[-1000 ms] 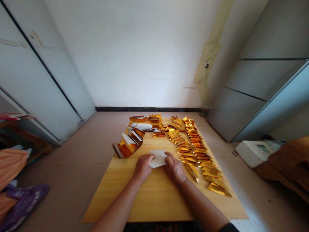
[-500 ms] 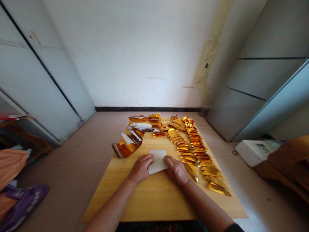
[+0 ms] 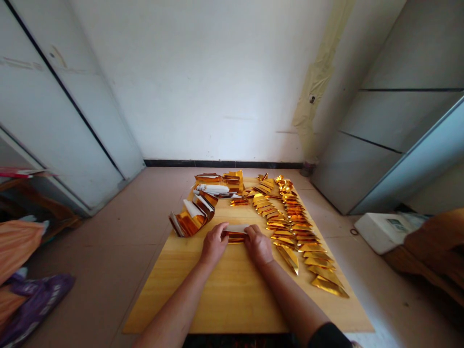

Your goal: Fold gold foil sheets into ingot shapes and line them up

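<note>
Between my two hands a sheet of gold foil paper lies partly folded over on the wooden board, its white back still showing along the far side. My left hand pinches the sheet's left end between thumb and fingers. At the opposite end, my right hand is closed on the paper, fingers curled over the edge. Just right of that hand runs a row of folded gold paper pieces. Farther back on the left sits a curved stack of unfolded gold sheets.
The wooden board stands on a tiled floor. A second row of folded gold pieces lines its right side. White wrapped paper lies at the back. Cabinets flank both sides, and a white box stands at right.
The sheet, flat with its white side up before, now has its near part turned over, showing gold. Both hands have moved slightly away from me and closed more on its ends.
</note>
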`<state>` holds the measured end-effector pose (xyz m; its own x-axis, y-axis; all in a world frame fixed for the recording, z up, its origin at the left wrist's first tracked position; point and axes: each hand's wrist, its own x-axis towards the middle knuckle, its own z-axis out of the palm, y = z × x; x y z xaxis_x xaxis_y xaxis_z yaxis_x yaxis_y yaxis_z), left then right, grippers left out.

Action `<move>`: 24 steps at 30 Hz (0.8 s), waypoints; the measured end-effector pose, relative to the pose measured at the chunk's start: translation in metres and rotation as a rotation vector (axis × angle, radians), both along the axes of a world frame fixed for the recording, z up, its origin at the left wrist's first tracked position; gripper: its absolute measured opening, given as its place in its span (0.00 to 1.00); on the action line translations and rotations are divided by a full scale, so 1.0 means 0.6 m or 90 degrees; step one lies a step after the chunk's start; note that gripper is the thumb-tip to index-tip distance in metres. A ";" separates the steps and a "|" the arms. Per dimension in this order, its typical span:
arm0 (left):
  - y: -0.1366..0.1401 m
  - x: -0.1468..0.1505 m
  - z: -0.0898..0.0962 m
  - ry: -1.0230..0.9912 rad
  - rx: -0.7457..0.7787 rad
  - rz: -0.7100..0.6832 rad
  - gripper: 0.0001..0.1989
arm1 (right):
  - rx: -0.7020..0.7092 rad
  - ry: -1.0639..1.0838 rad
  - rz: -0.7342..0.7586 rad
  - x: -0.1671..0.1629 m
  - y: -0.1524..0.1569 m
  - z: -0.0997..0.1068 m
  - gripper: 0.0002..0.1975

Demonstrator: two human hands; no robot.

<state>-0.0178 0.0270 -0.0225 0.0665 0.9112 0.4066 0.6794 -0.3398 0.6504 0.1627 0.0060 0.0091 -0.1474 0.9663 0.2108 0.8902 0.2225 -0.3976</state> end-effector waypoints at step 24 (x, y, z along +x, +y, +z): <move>-0.005 -0.005 -0.004 0.013 0.080 0.004 0.12 | 0.004 0.029 -0.033 0.001 -0.002 -0.005 0.08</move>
<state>-0.0207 0.0242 -0.0246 0.0699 0.8540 0.5156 0.6944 -0.4128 0.5895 0.1633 0.0045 0.0060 -0.0873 0.9712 0.2215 0.8818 0.1788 -0.4364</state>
